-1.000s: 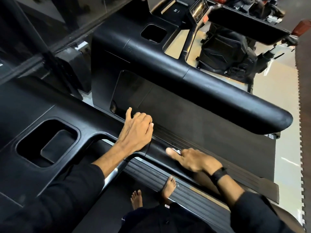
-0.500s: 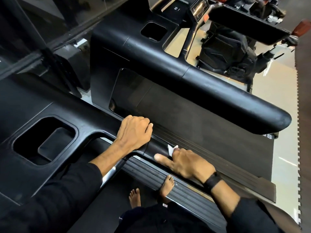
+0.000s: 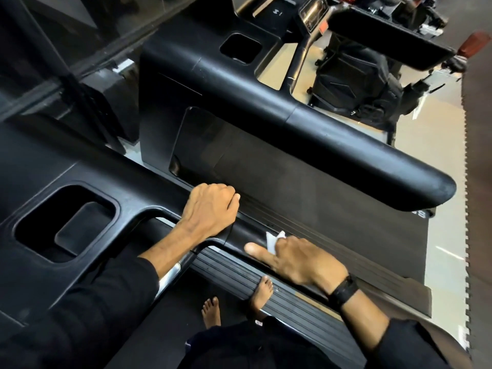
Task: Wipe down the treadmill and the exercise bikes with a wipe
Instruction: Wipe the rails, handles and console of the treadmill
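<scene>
Here we stand on a treadmill with both hands on its right handrail (image 3: 239, 233), the black padded arm running from the console toward us. Our left hand (image 3: 211, 209) curls over the rail's top, fingers wrapped down its far side, bracing and holding nothing else. Our right hand (image 3: 298, 258) lies just beside it, further along the same rail, with the thumb stretched out toward the left hand and the fingers folded over a small white wipe (image 3: 274, 241), pressing it onto the rail. Only 1 crumpled corner of the wipe shows above the knuckles; the rest is hidden under the hand.

We judge the wipe to be light, soft and limp, likely damp, so it will bunch and slide out unless the fingers keep it flat against the surface. It handles best trapped under the fingertips with steady downward pressure, not pinched by an edge. The rail looks stiff, smooth and rounded, so the wipe must be wrapped around its curve to reach the sides.

A 2nd treadmill's handrail (image 3: 332, 145) lies well apart across the neighbouring belt (image 3: 306, 198), and an exercise bike (image 3: 354, 75) stands beyond it.
</scene>
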